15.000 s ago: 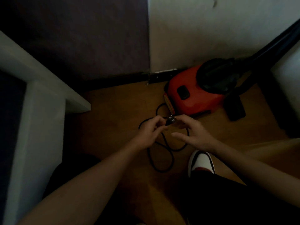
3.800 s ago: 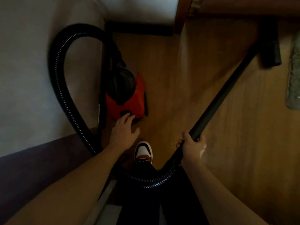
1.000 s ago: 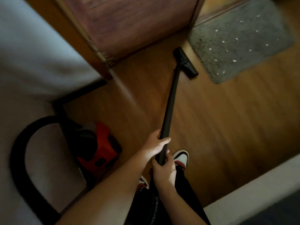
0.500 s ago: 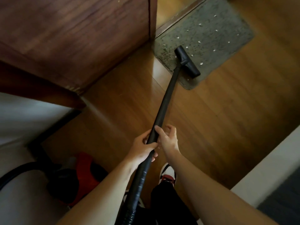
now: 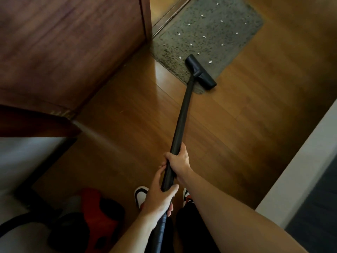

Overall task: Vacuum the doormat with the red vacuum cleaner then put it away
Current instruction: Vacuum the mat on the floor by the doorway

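Floor (image 5: pixel 237 125): warm brown wood boards w/ a glossy sheen, narrow hallway, dim light.
Door (image 5: pixel 73 42): dark reddish wood at upper left, grain showing, slightly blurred.
Wall (image 5: pixel 300 161): white, plain, runs along the right side.
Doormat (image 5: pixel 228 24): grey rectangle w/ rough speckled pile. Lies flat on the floor at top, its left end next to the door's edge.
White bits (image 5: pixel 203 36): small pale scraps scattered over the mat, plus dark flecks nearer the door.
Nozzle (image 5: pixel 200 73): black flat bar-shaped head, resting on the mat's near corner, its right end at the mat's edge.
Wand (image 5: pixel 182 115): straight matte black tube, slanting from nozzle down to both hands.
Right hand (image 5: pixel 177 161): closed round the wand, the upper of the two grips.
Left hand (image 5: pixel 158 196): just below the right, fingers & thumb curled round the tube's lower end where the ribbed hose (image 5: pixel 160 230) starts.
Red vacuum cleaner (image 5: pixel 94 212): rounded red & black body, blurred, on the floor at btm left, well apart from the mat.
Sneakers (image 5: pixel 140 196): white w/ black & red, on the floor under the hands.
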A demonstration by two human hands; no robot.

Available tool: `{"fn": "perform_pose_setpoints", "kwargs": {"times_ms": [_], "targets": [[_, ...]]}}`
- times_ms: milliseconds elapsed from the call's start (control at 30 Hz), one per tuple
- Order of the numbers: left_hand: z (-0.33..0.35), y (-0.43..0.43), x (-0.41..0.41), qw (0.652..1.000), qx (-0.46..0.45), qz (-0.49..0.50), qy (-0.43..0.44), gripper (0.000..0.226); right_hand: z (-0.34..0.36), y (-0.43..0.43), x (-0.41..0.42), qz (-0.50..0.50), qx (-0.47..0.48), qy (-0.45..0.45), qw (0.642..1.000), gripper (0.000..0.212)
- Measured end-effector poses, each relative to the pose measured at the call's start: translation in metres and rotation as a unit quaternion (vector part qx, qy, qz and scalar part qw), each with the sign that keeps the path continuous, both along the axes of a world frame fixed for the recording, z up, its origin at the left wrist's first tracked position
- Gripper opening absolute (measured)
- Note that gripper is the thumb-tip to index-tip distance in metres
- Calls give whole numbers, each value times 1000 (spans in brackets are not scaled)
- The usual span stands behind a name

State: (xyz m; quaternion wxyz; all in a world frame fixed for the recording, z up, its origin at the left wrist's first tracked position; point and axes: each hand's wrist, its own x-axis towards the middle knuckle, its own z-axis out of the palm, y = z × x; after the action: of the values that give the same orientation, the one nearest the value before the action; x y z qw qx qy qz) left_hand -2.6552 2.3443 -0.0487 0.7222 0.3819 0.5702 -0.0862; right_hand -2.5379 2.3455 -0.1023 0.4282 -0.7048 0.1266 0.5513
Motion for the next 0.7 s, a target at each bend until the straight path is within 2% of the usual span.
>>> {"fn": "perform_pose_setpoints", "kwargs": {"times_ms": [400,700], "targets": [[-4,-4,-65,999,26,-9,27,56,-7,6,-72,1,-61,-31,998,30],[4,-11,-90,1000,2,-7,18,59,0,-1,-98,33,-74,-50,995,34]]}}
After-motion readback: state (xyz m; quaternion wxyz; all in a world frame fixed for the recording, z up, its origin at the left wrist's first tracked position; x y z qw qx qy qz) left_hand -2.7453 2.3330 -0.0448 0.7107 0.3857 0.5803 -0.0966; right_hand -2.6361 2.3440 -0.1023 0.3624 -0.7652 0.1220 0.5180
